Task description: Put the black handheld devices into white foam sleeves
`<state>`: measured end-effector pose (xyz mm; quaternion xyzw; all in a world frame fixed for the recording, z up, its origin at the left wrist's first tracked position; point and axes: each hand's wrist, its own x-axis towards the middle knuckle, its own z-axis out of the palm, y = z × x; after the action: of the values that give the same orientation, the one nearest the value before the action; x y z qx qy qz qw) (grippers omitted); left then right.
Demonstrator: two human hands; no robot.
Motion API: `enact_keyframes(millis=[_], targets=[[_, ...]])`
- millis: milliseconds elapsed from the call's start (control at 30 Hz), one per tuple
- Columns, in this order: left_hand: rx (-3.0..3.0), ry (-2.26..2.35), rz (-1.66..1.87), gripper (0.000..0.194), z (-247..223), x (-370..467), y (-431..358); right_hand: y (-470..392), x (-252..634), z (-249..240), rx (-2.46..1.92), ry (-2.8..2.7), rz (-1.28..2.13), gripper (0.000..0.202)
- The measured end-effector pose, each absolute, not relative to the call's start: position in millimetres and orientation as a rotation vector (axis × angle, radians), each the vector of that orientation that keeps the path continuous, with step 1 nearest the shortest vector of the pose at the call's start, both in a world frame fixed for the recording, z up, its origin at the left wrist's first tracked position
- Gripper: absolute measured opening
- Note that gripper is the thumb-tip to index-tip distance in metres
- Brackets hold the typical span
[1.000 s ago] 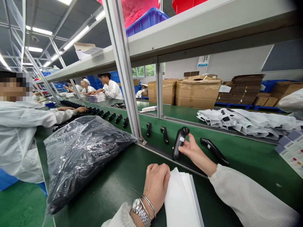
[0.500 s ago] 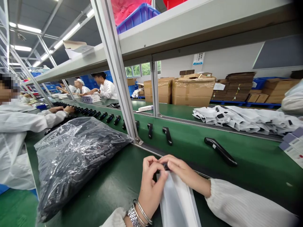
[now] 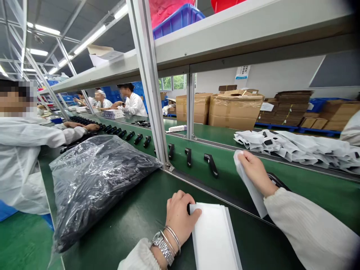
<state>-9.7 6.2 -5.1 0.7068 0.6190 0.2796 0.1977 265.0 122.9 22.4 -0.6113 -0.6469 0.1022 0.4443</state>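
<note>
The right grip pinches a pouch by the metal edge, open table separating it from the white stack the left grip touches, closure unclear

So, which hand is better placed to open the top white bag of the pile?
Probably left: the left hand touches the pile; the right hand holds another bag farther away.

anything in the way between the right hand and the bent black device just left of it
Only the white sleeve that the right hand itself holds, on the side facing the bent black device. Past it, nothing visible stands between them on the green belt.
</note>
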Motion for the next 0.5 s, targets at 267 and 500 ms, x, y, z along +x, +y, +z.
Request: enact_keyframes(millis=[267,500], targets=[[2.153,1.610,0.877,0.025,-6,-3,2,168,200,-14,-1.534,-1.964,0.246,0.036],[2.059,1.521,0.998,0.012,-23,0,0,201,133,-38,-1.582,-2.083,0.382,0.043]])
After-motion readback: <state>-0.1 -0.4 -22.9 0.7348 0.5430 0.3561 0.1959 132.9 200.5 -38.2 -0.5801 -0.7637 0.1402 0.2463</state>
